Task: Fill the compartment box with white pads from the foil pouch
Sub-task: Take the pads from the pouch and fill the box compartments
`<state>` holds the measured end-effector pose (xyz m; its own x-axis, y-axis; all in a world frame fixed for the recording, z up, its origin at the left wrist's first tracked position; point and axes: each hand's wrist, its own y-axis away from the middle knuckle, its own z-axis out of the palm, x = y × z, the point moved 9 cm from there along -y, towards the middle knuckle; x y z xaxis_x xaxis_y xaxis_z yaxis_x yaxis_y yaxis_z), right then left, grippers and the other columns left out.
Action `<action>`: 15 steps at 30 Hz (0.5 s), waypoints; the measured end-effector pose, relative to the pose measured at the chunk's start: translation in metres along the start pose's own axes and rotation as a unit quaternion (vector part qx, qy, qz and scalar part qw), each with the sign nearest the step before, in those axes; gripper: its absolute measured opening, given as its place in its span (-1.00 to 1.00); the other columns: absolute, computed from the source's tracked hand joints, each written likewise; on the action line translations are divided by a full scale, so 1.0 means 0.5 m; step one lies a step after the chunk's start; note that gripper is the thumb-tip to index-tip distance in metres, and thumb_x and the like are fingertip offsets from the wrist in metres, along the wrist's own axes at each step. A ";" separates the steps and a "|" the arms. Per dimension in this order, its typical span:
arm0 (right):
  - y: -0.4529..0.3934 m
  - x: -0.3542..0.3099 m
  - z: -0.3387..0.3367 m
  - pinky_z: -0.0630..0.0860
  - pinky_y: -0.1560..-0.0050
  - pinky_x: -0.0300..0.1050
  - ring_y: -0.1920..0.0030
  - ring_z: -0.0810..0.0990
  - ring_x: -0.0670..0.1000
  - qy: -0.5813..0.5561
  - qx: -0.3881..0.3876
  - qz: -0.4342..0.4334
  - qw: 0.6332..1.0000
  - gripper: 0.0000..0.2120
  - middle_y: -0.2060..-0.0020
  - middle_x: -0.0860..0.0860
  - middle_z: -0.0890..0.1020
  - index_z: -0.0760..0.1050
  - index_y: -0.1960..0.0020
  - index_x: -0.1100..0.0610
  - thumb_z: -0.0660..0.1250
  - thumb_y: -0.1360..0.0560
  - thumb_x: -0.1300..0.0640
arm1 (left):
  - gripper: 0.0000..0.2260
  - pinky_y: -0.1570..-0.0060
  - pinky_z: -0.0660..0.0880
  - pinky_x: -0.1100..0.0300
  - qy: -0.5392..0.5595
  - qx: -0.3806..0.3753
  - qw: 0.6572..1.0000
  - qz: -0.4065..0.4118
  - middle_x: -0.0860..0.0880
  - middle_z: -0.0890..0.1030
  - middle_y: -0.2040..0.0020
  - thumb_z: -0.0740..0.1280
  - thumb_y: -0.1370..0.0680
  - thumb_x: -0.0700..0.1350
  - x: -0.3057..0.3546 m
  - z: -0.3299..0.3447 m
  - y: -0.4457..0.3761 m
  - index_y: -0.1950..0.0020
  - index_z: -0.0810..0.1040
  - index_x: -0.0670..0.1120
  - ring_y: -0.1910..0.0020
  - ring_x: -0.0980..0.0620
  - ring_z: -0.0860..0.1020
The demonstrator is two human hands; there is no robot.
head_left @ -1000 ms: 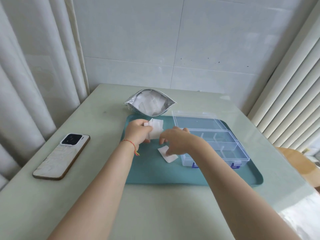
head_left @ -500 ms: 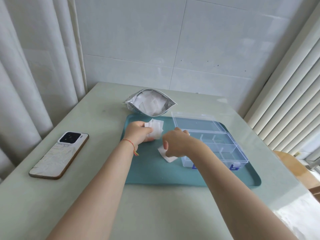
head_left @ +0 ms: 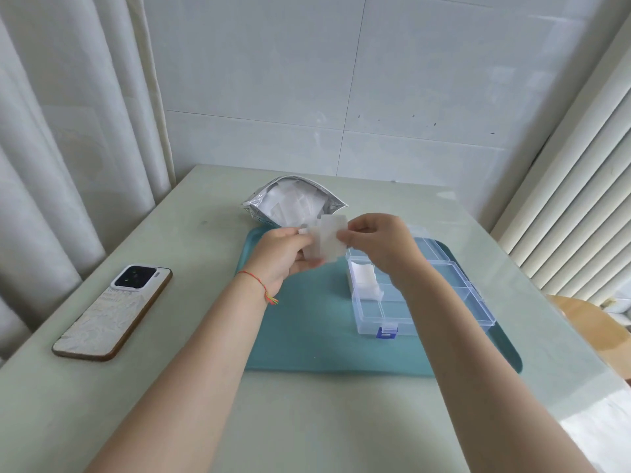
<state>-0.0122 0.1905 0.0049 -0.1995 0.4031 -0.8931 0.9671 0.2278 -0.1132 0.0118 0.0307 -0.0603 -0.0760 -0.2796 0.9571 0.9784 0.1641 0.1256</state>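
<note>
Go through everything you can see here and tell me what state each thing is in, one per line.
Pouch: open, pads inside.
Box: lid open, pads in one left compartment, other visible compartments empty.
Left hand: gripping a stack of pads.
Right hand: pinching the front pad.
Phone: face down.
Tray: flat on the table.

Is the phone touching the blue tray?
Apart. The head view shows bare table between the phone and the teal tray.
</note>
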 end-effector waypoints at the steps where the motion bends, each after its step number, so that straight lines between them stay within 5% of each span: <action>1: -0.003 0.003 -0.006 0.41 0.33 -0.34 0.32 0.50 -0.07 -0.005 0.003 0.003 1.000 -0.94 0.35 -0.08 0.61 0.61 0.13 0.15 0.47 -0.46 0.17 | -0.83 0.17 0.66 0.13 0.022 -0.016 1.000 0.001 -0.23 0.68 0.02 0.22 -0.60 -0.34 0.009 0.017 0.007 -0.09 0.59 -0.29 0.13 -0.13 0.68; 15: -0.016 0.040 -0.051 0.32 0.49 -0.42 0.34 0.45 -0.06 0.033 -0.027 0.005 0.999 -0.88 0.30 -0.04 0.57 0.61 0.09 0.16 0.47 -0.46 0.11 | -0.77 0.08 0.66 0.04 -0.005 -0.020 1.000 -0.012 -0.31 0.65 -0.08 0.19 -0.63 -0.26 0.014 0.084 0.004 -0.17 0.57 -0.32 0.05 -0.20 0.67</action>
<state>-0.0279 0.2195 -0.0008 -0.2023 0.4626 -0.8632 0.9594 0.2706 -0.0798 0.0049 0.0690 -0.0424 -0.1012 -0.2741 0.9563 0.9831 0.1199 0.1384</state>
